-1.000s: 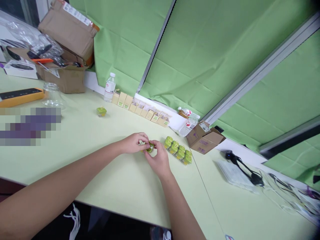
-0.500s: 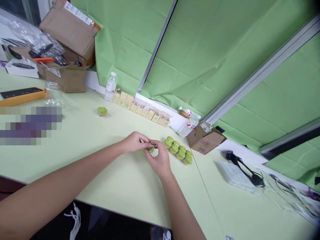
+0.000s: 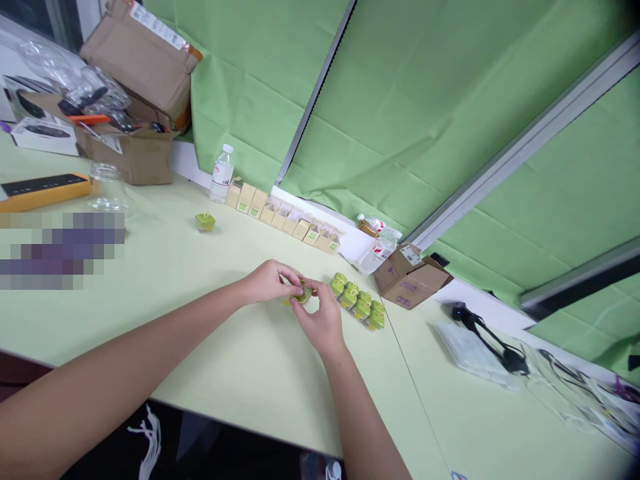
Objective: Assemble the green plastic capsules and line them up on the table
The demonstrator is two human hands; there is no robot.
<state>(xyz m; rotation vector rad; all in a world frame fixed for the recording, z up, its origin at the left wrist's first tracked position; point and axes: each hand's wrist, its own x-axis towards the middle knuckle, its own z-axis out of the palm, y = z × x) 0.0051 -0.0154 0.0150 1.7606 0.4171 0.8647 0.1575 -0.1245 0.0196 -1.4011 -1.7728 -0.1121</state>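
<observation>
Pinching, with fingers of the left hand (image 3: pixel 270 281) and right hand (image 3: pixel 323 317) nearly closed, a small green container (image 3: pixel 307 291), just beside the row of green containers (image 3: pixel 351 293). Largely hidden by fingers, hard to make out underneath. Compared with half a second ago, showing more green surface, at almost the same place.

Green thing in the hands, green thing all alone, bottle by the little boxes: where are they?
Held green thing (image 3: pixel 305 294): head view, on its green surface.
Lone green thing (image 3: pixel 205 220): head view, on its green top.
Clear bottle (image 3: pixel 221 175): head view, on its label.
</observation>
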